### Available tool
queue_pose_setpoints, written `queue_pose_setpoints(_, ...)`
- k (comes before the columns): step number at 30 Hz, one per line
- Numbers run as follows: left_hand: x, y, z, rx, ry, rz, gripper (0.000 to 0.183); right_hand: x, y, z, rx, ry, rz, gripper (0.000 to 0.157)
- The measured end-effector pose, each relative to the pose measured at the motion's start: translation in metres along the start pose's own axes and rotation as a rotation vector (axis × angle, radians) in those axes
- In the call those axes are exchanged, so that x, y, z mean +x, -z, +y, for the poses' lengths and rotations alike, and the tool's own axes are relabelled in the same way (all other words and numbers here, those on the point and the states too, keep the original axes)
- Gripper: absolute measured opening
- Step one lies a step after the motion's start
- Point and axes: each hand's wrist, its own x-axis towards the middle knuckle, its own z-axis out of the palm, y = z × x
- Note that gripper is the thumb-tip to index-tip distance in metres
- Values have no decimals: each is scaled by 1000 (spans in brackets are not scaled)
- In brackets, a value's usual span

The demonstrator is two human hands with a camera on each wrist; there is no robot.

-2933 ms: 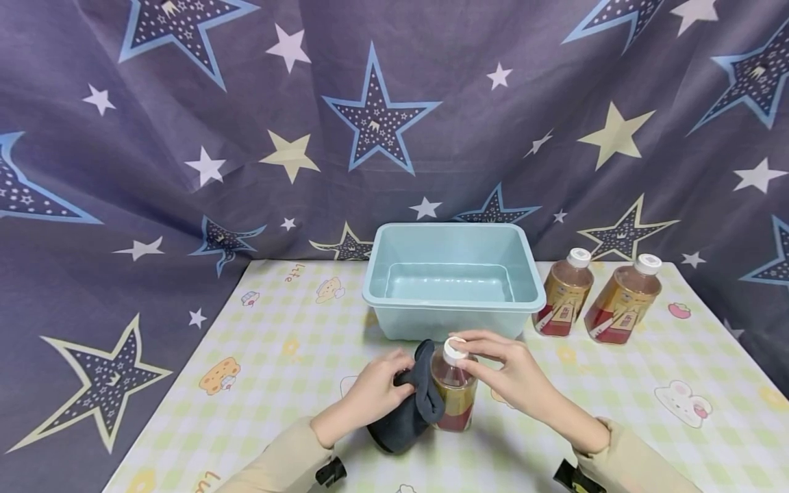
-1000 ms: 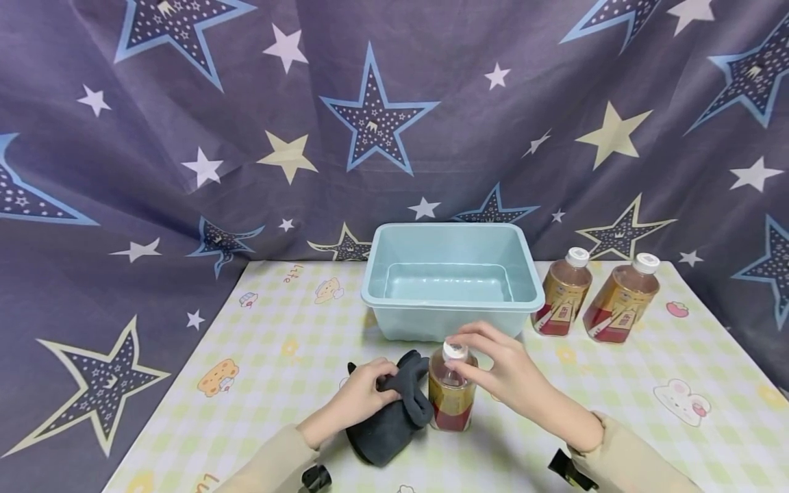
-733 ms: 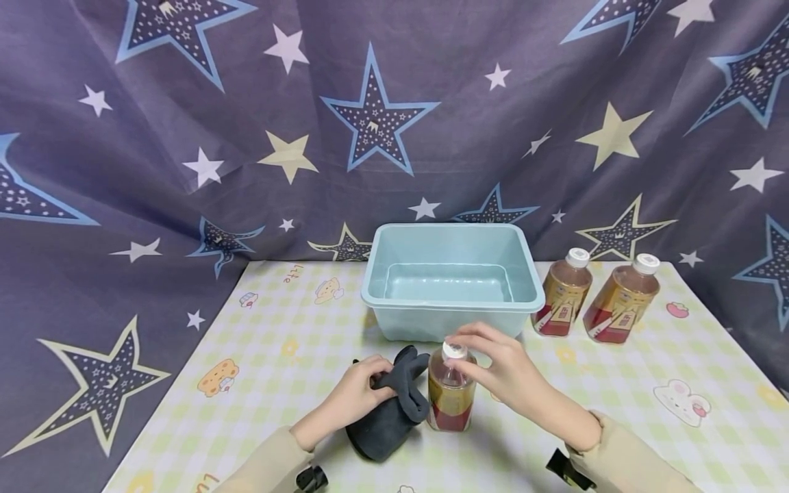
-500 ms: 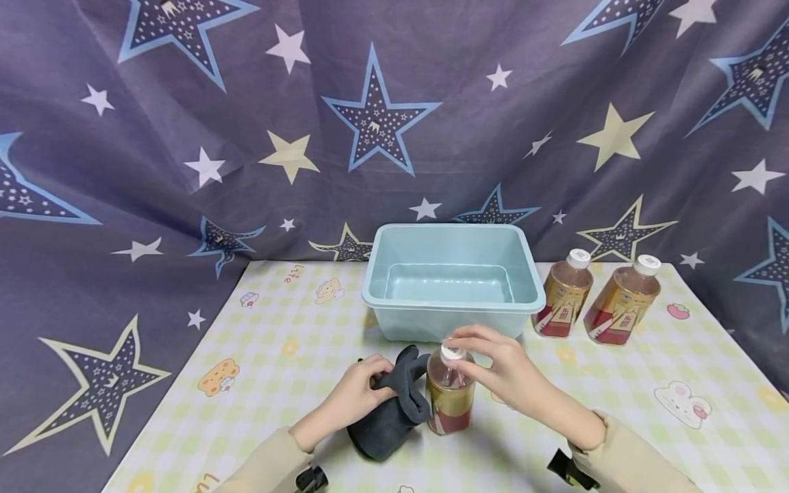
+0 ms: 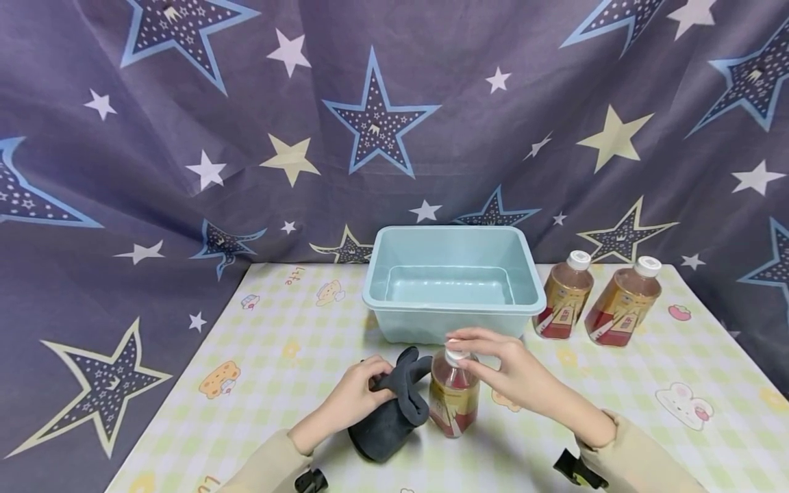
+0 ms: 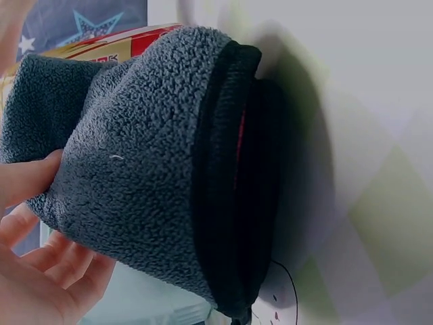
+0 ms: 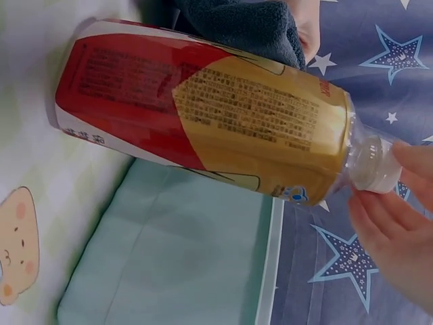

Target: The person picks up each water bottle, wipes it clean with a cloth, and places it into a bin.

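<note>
Pinching one dark grey cloth [image 5: 383, 424] between the thumb and fingers of the left hand [image 5: 357, 394]. Grasping with the right hand [image 5: 508, 366], by thumb and fingertips, the white cap [image 5: 456, 352] of one near bottle [image 5: 454, 404]. Holding the cloth at the near middle of the table [image 5: 283, 404], bunched and folded, and the bottle just right of it, leaning slightly.

Counting outward one pale blue tub [image 5: 453, 322] on the far side of the near bottle. Counting at the far right a middle bottle [image 5: 562, 301] just beside the tub and, right of it, an outer bottle [image 5: 622, 308], making three bottles in all, each with a white cap and a gold and red label. Seeing behind everything one purple-grey curtain [image 5: 345, 198] with printed stars.

Losing two beige sleeves [image 5: 265, 465] [image 5: 641, 455] at the near edge of the head view. Losing some left fingers behind the cloth there, but catching several in the left wrist view, at the cloth's edge. Being unable to tell any contact between cloth and near bottle, or between that bottle's base and the table.

Revealing only in the left wrist view the fleecy pile, a dark bound edge and a thin red sliver inside the fold. Showing dense rows of label print only in the right wrist view, too small for reading. Glimpsing the far pair of bottles only in the head view.
</note>
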Motion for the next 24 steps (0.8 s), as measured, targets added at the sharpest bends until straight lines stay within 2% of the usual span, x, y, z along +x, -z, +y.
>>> queue_pose_setpoints(7, 0, -1, 0, -6, -8, 3, 15, 0, -9, 2, -62, 10, 150, 29)
queue_pose_setpoints(11, 1, -1, 2, -15, -6, 1, 15, -1, -13, 3, -74, -15, 192, 27)
queue_pose_setpoints(17, 2, -1, 3, -22, -12, 9, 15, -2, -12, 3, -56, -34, 176, 25)
queue_pose_setpoints(24, 2, 0, 4, -23, -13, 13, 17, -2, -8, 3, -5, 16, 143, 27)
